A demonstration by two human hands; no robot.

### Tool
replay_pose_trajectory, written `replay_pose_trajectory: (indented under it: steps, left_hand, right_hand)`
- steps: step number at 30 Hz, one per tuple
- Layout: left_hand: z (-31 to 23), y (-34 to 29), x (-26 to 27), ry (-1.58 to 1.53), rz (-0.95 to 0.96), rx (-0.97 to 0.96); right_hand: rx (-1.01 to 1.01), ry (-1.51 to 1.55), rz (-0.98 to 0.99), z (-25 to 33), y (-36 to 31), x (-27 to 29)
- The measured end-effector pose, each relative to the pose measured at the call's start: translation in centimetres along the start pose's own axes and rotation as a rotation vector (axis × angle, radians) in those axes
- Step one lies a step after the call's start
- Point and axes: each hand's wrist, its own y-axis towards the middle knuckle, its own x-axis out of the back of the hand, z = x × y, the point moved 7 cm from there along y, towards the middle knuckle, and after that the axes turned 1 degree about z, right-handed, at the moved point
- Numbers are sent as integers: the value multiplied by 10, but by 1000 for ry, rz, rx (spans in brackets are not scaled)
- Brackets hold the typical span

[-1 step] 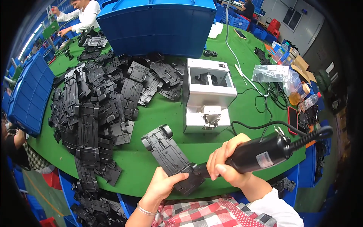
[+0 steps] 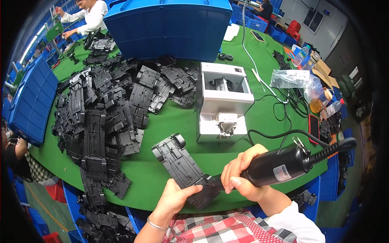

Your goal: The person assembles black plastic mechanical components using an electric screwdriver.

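Note:
My left hand (image 2: 175,196) grips the near end of a black plastic toy car chassis (image 2: 181,162), its thumb pressed on top. The chassis slants away over the green cloth, its wheel-arch end farther from me. In my right hand (image 2: 244,172) is a black electric screwdriver (image 2: 277,164), fingers wrapped round its front part and its coiled cord trailing right. The tool's front end meets the chassis near my left thumb; the tip itself is hidden. Beyond my hands stands a white and silver screw feeder (image 2: 224,101).
A large heap of black chassis (image 2: 95,133) covers the table's left side. A big blue bin (image 2: 168,30) stands at the back, another blue crate (image 2: 32,101) far left. Cables, a red-edged phone (image 2: 313,128) and bottles (image 2: 332,108) lie right. A co-worker (image 2: 92,16) sits back left.

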Motion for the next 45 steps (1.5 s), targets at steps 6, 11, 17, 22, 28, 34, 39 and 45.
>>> replay_pose_trajectory:
  steps: [6,11,17,22,28,34,39,45]
  left_hand:
    - [18,2,5,-35,45,77]
    - [22,-9,11,63,139,107]
    - [8,-3,10,55,35,80]
    - [6,1,9,28,-6,64]
    - [3,7,9,66,-46,30]
    - [-2,7,-6,58,-20,19]
    - [5,9,-4,127,-42,22]
    - [3,6,2,431,-114,75]
  right_hand:
    - [-16,-301,301,8,0,-11]
    - [167,252,-153,30,21,36]
    - [411,-402,-290,34,50,59]
    - [236,-266,-274,21,63,60]
    - [133,178,-163,11,26,27]
    - [79,135,6,0,8,5]
    - [83,59,139,1,2,-4]
    - [32,-223,210,3,-6,-15]
